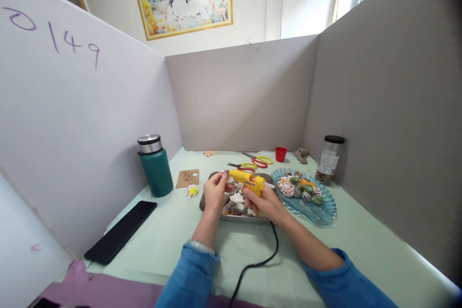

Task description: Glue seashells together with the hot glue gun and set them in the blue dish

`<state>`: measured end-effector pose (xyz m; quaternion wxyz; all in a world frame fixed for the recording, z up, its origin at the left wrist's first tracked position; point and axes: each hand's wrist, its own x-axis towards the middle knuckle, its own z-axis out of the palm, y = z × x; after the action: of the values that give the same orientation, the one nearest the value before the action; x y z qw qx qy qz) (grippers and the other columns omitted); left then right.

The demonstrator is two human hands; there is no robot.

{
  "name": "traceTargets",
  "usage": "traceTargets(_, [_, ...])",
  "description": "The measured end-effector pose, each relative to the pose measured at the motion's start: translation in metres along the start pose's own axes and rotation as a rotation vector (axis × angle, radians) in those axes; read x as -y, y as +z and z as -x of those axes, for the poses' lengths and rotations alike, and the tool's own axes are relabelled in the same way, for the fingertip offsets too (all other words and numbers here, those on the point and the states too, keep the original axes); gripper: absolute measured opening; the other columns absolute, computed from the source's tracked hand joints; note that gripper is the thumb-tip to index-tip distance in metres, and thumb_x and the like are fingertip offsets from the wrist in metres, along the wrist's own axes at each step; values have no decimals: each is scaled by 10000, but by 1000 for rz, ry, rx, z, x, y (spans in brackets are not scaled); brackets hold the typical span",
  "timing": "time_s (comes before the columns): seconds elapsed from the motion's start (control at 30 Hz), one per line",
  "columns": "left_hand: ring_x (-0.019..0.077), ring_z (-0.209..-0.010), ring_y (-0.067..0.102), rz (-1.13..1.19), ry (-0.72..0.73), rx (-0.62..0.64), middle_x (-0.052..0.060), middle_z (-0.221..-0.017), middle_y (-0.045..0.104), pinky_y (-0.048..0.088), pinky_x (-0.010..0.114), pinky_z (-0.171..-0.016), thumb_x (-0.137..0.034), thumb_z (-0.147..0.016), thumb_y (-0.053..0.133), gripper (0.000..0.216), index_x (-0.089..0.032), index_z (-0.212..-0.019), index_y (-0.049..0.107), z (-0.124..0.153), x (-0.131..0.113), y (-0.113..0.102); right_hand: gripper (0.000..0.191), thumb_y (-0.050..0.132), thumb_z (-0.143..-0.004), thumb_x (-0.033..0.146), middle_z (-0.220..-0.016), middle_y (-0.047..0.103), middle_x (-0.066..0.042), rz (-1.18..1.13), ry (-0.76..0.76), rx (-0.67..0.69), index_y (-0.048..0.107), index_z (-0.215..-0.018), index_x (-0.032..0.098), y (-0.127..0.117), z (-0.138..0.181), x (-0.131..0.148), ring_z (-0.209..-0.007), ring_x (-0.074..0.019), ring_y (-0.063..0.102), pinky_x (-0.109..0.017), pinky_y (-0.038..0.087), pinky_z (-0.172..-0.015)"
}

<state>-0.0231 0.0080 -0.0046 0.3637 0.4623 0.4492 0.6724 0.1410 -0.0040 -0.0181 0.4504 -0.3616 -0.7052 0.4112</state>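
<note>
A smooth teal bottle (156, 173) with a metallic top stands left; next, the left fingers (221, 180) pinch a tiny speckled piece (224, 172) beside the nozzle of a yellow plastic glue gun (249, 180) — the right hand (265, 202) wrapped round its handle, above a metal tray (231, 217) of rough, rounded shells (236, 198) — then a translucent blue, ribbed dish (310, 216). Purple handwriting (72, 41) apparently reads "0149", the framed picture (184, 2) 興事萬和家; the jar's label (328, 162) is too small to read.
</note>
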Motion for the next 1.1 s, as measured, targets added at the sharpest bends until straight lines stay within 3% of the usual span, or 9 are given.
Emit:
traceTargets(0.43, [147,-486,585,-120,57,-49,0,-509,617,459,230,-517,-483,-748,626,333,-166,-823,693,-1,3,-2,474,512,-859,561,-485,532,9,27,-5,-19,583,-609,164,0,2,6,-387,-89,443,-219,371,-414])
traceTargets(0.7, [145,-486,587,-132,74,-65,1,-506,616,462,227,-521,-500,-736,636,349,-167,-811,707,-3,6,-3,396,539,-839,551,-521,552,19,14,16,-36,616,-757,172,2,3,10,-385,-91,437,-219,361,-397])
traceTargets(0.9, [122,-453,557,20,-9,-79,-10,-490,596,459,217,-487,-518,-670,693,410,-137,-822,694,-3,2,-2,431,543,-832,560,-503,543,6,20,24,-56,572,-633,179,1,2,9,-383,-96,441,-229,359,-396])
traceTargets(1.1, [103,-448,545,48,-2,-94,-11,-495,589,450,200,-479,-530,-658,706,443,-121,-829,686,-4,4,-3,467,529,-843,557,-466,504,16,35,6,-66,537,-563,183,1,3,10,-379,-93,434,-227,352,-401])
